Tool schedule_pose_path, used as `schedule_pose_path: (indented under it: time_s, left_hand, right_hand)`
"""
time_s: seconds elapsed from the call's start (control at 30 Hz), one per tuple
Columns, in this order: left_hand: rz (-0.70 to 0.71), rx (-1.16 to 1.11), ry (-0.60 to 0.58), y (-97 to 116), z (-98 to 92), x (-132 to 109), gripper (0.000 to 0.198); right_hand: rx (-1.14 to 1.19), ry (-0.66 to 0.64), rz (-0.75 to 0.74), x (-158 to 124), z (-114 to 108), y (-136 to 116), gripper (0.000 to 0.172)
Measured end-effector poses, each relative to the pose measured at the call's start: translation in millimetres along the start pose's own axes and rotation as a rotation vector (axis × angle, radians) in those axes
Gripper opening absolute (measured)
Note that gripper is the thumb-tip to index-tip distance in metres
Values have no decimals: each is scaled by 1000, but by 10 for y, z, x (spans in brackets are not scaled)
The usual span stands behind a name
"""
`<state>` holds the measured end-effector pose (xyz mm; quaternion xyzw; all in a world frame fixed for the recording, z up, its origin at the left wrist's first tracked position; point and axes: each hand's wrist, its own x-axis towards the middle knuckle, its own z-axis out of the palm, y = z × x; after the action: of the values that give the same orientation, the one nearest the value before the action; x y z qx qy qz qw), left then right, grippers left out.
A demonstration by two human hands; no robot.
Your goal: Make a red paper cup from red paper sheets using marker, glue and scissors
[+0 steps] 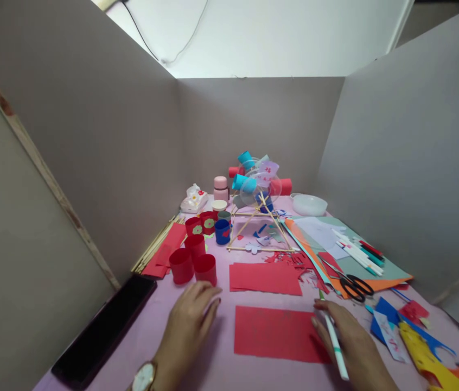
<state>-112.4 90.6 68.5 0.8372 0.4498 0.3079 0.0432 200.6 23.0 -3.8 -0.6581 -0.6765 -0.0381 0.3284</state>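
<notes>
Holds a white marker point(333, 339) in the right hand point(347, 334), lodged between thumb and loosely curled fingers, over the right end of the near red sheet point(274, 332); cannot tell how firmly gripped. Has the left hand point(192, 312) partly open, fingers softly bent, gripping nothing, just beside 3 plain red cups point(182, 266); cannot tell whether touching the nearest. Wears a round-faced watch point(144, 376) on the left wrist.

Points the marker's green end away from the body and slightly leftward, with the long axis slanting from far left to near right. Has the near red sheet flat on the table point(221, 364), between the hands, long axis running left to right. Just beyond, shows a stack of red sheets point(265, 278), likewise lengthwise left to right. To the right, shows scissors point(354, 286), blades aimed away and leftward.
</notes>
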Motion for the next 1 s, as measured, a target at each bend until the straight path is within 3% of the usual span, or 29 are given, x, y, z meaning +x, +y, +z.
schedule_pose_path:
  time_s: [0.13, 0.3, 0.73, 1.0]
  left_hand:
    - [-163, 72, 51, -222, -206, 163, 34]
    - [-252, 78, -46, -297, -258, 300, 33]
    - [-204, -152, -231, -452, -421, 480, 30]
    - [-137, -218, -315, -484, -474, 523, 31]
  right_hand:
    - [34, 40, 48, 9, 81, 2, 29]
    - [86, 60, 115, -26, 98, 110, 30]
    - [227, -23, 304, 15, -13, 72, 32]
    - [257, -13, 331, 41, -61, 33, 30]
